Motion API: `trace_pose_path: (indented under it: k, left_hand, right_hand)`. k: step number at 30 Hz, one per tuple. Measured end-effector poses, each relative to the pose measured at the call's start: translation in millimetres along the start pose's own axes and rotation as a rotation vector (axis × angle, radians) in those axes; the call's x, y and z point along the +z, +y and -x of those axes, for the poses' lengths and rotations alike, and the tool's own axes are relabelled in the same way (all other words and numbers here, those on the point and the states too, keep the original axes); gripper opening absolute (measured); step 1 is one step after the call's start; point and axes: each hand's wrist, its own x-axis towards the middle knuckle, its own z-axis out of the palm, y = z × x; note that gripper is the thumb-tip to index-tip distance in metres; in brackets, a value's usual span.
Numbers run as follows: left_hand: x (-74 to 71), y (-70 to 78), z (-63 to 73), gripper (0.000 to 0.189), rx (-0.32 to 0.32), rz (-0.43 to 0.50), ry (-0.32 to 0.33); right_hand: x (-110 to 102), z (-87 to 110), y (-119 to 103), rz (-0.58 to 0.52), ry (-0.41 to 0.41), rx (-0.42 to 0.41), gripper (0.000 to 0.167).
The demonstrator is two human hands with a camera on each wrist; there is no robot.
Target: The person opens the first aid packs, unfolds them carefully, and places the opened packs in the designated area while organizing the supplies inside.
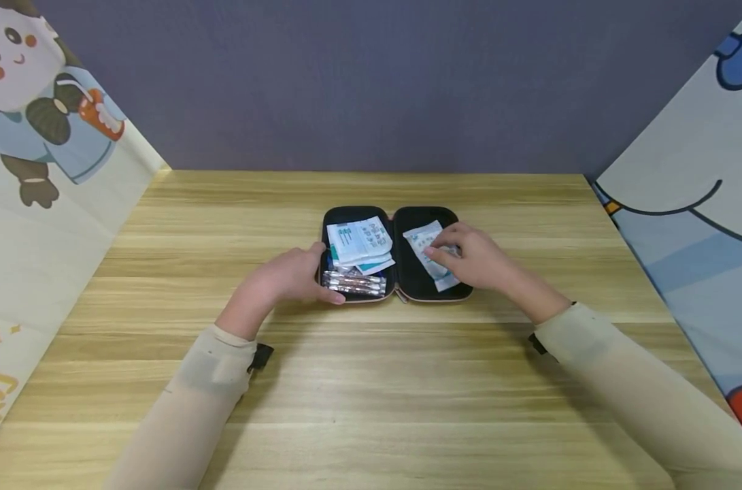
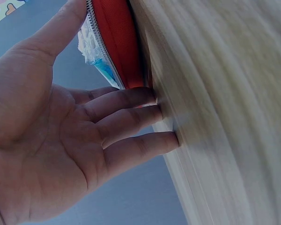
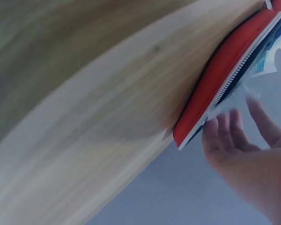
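Note:
An unzipped hard-shell case, black inside and red outside, lies spread flat on the table. My left hand rests against its left side, thumb at the zipper edge and the other fingers extended down to the tabletop. In the left half sit white-and-green packets and a row of slim clear-wrapped sticks. A white packet lies slanted in the right half. My right hand reaches over the right rim with curled fingers and pinches this packet near its right side.
The wood-grain table extends around the case. A dark blue-grey panel stands behind it, and printed cartoon panels flank both sides. A small zipper pull hangs at the case's front hinge.

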Motion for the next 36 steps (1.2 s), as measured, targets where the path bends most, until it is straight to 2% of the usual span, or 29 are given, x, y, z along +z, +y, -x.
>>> trace_pose_path:
  k: [2, 5, 10, 14, 17, 20, 25, 28, 31, 36]
  left_hand:
    - [0.7, -0.4, -0.6, 0.125, -0.002, 0.002, -0.002]
    - [1.1, -0.5, -0.4, 0.124, -0.007, 0.007, -0.003]
    - [0.5, 1.6, 1.9, 0.126, -0.024, 0.006, -0.006]
    - [-0.1, 2.8, 3.5, 0.126, -0.03, 0.004, -0.008]
    - [0.1, 2.8, 3.7, 0.126, -0.036, 0.006, -0.009]
    - [1.2, 2.6, 2.1, 0.127, -0.041, 0.008, -0.006]
    - [3.1, 2.6, -2.2, 0.127, -0.026, -0.004, -0.001]
    - [3.1, 3.5, -2.3, 0.128, -0.026, -0.011, -0.002]
    - [2.3, 3.7, -1.7, 0.128, -0.034, -0.009, 0.0]
    - [1.8, 3.6, -0.4, 0.128, -0.045, -0.006, 0.002]
  right_hand:
    - [1, -1.9, 2, 0.003, -0.036, 0.005, 0.041]
    - [1, -4.4, 4, 0.052, -0.048, 0.036, 0.04]
    - [3, -8.3, 1, 0.15, -0.073, 0.089, 0.063]
    - [6, -10.1, -6, 0.159, -0.096, 0.069, 0.066]
    - [4, -10.5, -9, 0.132, -0.075, 0.08, 0.061]
    - [-2, -10.2, -6, 0.124, -0.013, 0.111, 0.058]
    - [-17, -8.2, 7, 0.194, 0.102, 0.143, 0.052]
    - [-20, -7.7, 14, 0.232, 0.141, 0.158, 0.053]
    - [-17, -10.3, 18, 0.226, 0.138, 0.171, 0.057]
    - [-7, -18.7, 15, 0.228, 0.066, 0.194, 0.063]
